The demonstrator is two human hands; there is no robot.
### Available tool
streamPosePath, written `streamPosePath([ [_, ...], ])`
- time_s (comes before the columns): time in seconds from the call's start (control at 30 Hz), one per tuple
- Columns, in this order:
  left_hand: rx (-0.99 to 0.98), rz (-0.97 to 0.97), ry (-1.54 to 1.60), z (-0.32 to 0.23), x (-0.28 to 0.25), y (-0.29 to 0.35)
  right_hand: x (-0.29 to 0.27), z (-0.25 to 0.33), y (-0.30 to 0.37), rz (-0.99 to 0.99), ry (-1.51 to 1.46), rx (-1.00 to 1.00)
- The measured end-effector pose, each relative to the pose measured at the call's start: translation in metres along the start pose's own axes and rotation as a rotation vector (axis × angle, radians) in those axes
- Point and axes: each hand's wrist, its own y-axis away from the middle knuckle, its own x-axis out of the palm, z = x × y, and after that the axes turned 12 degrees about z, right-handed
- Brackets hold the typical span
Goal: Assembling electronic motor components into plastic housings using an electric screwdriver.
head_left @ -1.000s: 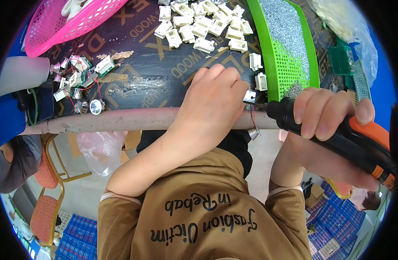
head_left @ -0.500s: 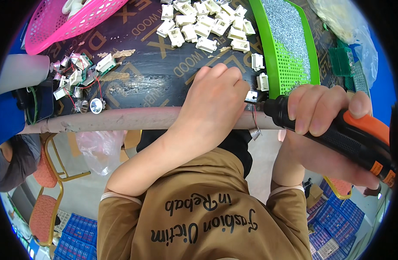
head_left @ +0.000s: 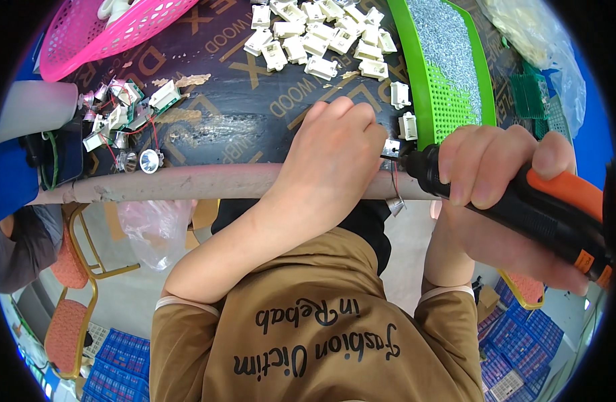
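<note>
Far left on the dark surface: a pink basket at the top edge, and below it a loose heap of small circuit boards with red wires and two shiny reflector cups. None of this has moved over the last second.

Centre: left hand lies curled, fingers closed down over a small white part at the near rim of the surface; only a corner of the part shows past the fingertips. The hand sits in the same place as a second ago.

Right: right hand is wrapped tight around a black-and-orange power screwdriver. The tool has slid leftward since a second ago; its tip now meets the white part. Driving looks to be under way or about to start.

Behind: a spread of white plastic housings and a green tray of screws, unchanged.
</note>
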Motion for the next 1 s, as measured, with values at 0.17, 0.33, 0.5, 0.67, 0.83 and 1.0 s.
streamPosePath([
  [0.17, -0.013, -0.001, -0.022, -0.002, 0.001, 0.001, 0.003, 0.000, 0.002, -0.012, 0.012, -0.019],
  [0.33, 0.042, -0.041, -0.030, 0.000, 0.005, 0.000, 0.000, -0.003, 0.000, 0.035, 0.036, -0.046],
  [0.5, 0.057, -0.044, -0.060, 0.000, 0.008, -0.001, -0.005, -0.001, -0.003, 0.138, -0.006, -0.030],
  [0.67, 0.079, -0.053, -0.071, 0.001, 0.006, -0.003, -0.006, -0.004, -0.005, 0.116, -0.001, -0.029],
  [0.83, 0.017, -0.029, -0.038, 0.001, 0.003, -0.003, -0.012, -0.009, 0.011, -0.099, -0.034, -0.185],
  [1.0, 0.045, 0.008, -0.001, -0.003, -0.004, -0.001, -0.050, 0.036, 0.045, -0.519, -0.107, -0.315],
])
